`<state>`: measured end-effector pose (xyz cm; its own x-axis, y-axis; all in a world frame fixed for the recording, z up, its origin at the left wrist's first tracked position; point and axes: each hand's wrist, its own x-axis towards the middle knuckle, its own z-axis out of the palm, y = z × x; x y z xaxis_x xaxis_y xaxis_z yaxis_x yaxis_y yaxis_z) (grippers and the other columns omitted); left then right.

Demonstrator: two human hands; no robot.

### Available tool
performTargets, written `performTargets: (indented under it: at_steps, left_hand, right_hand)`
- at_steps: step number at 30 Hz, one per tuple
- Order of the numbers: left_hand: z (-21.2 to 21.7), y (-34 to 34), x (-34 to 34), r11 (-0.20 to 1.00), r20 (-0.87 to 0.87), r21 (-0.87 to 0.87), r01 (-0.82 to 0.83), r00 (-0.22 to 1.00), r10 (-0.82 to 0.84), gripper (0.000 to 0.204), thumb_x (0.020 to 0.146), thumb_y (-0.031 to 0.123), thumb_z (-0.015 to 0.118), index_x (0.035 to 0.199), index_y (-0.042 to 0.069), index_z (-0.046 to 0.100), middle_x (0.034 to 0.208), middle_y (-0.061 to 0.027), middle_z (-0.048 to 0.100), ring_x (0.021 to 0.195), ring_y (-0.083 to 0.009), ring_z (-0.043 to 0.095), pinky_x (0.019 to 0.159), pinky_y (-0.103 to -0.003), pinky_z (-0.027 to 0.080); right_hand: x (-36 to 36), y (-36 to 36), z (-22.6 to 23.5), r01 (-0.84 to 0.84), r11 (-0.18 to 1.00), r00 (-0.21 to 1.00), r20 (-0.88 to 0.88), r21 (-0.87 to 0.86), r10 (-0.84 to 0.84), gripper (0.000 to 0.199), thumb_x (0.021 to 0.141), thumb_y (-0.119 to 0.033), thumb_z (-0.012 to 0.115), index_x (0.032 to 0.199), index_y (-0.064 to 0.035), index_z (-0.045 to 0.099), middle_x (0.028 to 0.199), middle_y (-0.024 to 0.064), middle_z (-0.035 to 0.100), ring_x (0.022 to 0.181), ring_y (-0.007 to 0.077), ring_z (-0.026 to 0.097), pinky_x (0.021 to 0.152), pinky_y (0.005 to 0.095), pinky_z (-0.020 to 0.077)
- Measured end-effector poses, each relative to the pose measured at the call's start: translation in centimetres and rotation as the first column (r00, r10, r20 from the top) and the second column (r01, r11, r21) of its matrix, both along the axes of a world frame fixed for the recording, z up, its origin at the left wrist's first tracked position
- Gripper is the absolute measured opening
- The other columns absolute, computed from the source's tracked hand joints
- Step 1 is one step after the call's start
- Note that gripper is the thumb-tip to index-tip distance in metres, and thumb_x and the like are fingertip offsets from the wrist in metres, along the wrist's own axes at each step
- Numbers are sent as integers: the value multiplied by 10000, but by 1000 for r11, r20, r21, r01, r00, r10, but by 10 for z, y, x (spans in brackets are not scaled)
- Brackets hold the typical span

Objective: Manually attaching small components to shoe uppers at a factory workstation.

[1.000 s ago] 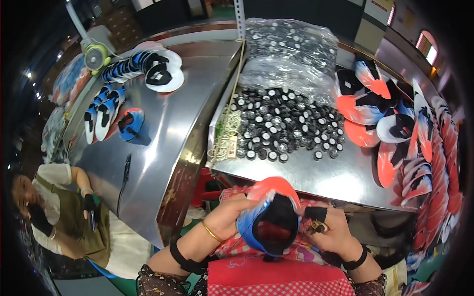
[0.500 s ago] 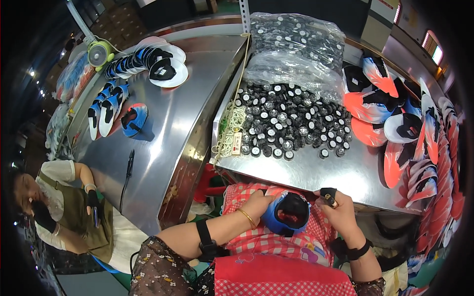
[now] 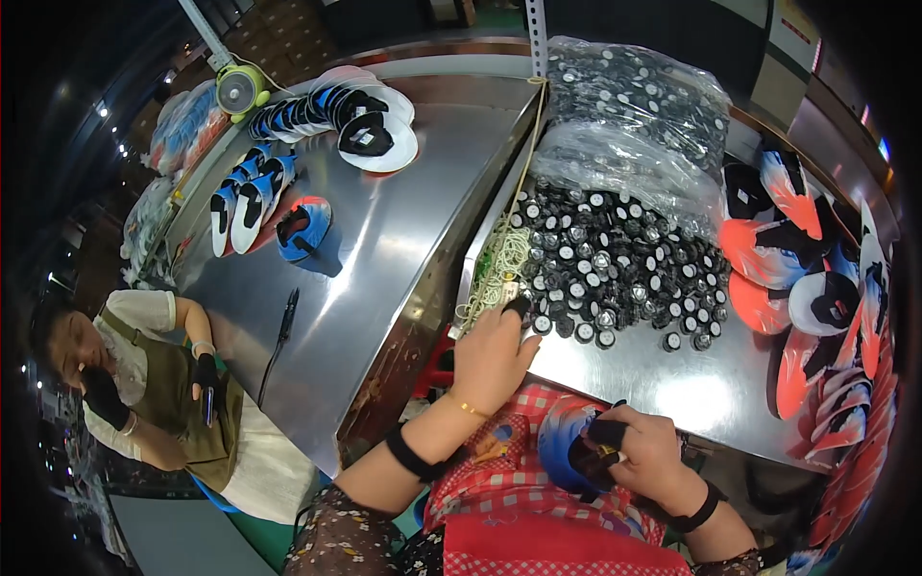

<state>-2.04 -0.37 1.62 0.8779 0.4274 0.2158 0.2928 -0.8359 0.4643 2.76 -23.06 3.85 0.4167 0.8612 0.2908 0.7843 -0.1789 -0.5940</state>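
My left hand [image 3: 492, 363] reaches over the table's near edge to a bundle of pale cord [image 3: 499, 257]. Its fingers are stretched forward, the thumb stands apart, and a black cover sits on one finger. The fingertips are beside the cord and the nearest small black round pieces with white centres [image 3: 603, 259]. On my lap lies a blue, white and red shoe upper [image 3: 559, 451], its opening facing up. My right hand [image 3: 645, 459] is closed over that opening, around a small dark tool with a brass-coloured part [image 3: 607, 449]; its tip is hidden.
A clear plastic bag [image 3: 639, 106] of the same black pieces lies behind the pile. Shoe uppers [image 3: 768, 298] are heaped at the right. On the left metal table [image 3: 413, 221] are more uppers [image 3: 254, 202] and a black pen-like tool [image 3: 280, 336]. A person [image 3: 163, 384] sits at far left.
My left hand has let go of the shoe upper and moved forward to the cord. My right hand has moved in over the upper's opening. The view has shifted, so the tables appear farther right.
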Motion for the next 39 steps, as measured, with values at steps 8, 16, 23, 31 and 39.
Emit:
performTargets:
  at_steps: [8, 16, 23, 31, 39]
  left_hand:
    - [-42, 20, 15, 986, 122, 162, 45, 990, -65, 41, 778, 65, 510, 808, 40, 495, 872, -150, 517, 792, -312, 579, 655, -415, 480]
    - [2, -19, 5, 917, 390, -384, 103, 919, 60, 349, 775, 74, 621, 1097, 1, 509, 1102, -155, 448, 678, -258, 588, 613, -359, 490]
    - [40, -32, -4, 23, 142, -988, 150, 965, -219, 365, 859, 102, 601, 1195, 81, 461, 856, -26, 597, 816, -90, 569, 695, -220, 471]
    - [52, -37, 6, -250, 242, -939, 237, 970, 13, 308, 893, 105, 557, 1197, 77, 517, 995, -26, 610, 873, -105, 598, 778, -256, 518]
    - [43, -43, 9, -302, 198, -934, 192, 980, 14, 245, 892, 112, 556, 1133, 76, 540, 1073, -105, 615, 928, -152, 607, 806, -275, 522]
  right_hand:
    - [-1, 4, 13, 204, 930, 977, -129, 306, -172, 236, 611, 19, 746, 781, -38, 592, 728, 70, 590, 599, 214, 586, 540, 280, 462]
    - [47, -25, -30, 412, 801, 739, -673, 433, -17, 94, 823, -77, 599, 898, -40, 556, 776, 53, 560, 708, 121, 524, 653, 249, 415]
    - [9, 0, -11, 584, 798, 766, -429, 151, -479, 79, 795, -62, 642, 803, -8, 585, 731, 85, 620, 664, 180, 590, 625, 289, 463]
    - [17, 13, 19, 416, 829, 908, -217, 373, -358, 135, 695, -68, 720, 782, -50, 619, 614, 95, 546, 517, 253, 545, 466, 314, 405]
    - [12, 10, 23, 437, 790, 899, -201, 429, -389, 117, 722, -61, 712, 798, -48, 623, 645, 85, 584, 545, 220, 575, 498, 281, 433]
